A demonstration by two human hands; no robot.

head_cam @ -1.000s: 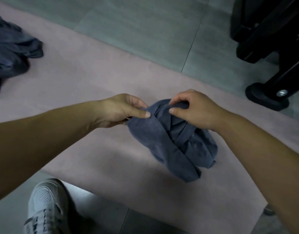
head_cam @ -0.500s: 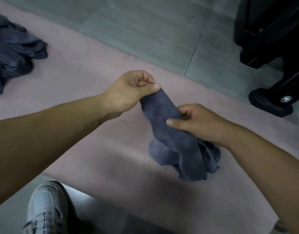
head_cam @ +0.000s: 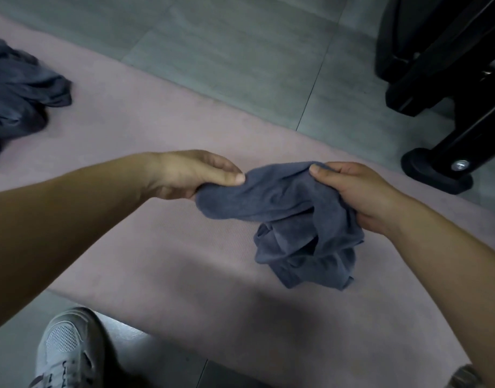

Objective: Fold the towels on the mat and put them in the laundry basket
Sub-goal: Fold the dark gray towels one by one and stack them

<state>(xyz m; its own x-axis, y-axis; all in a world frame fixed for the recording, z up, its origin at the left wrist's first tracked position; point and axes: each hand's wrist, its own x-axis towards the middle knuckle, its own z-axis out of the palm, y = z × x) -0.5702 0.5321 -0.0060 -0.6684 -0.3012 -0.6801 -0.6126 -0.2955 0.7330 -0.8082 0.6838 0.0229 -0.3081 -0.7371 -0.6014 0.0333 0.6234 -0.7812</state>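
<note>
Pinching one towel by its edge, left hand and right hand hover above open mat.

Left hand and right hand grip a crumpled towel.

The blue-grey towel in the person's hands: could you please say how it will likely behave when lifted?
Probably floppy: the towel sags between the left hand and right hand, and the rest droops in bunched folds. Likely light, since two easy grips carry it. Its nappy surface should hardly slip.
</note>
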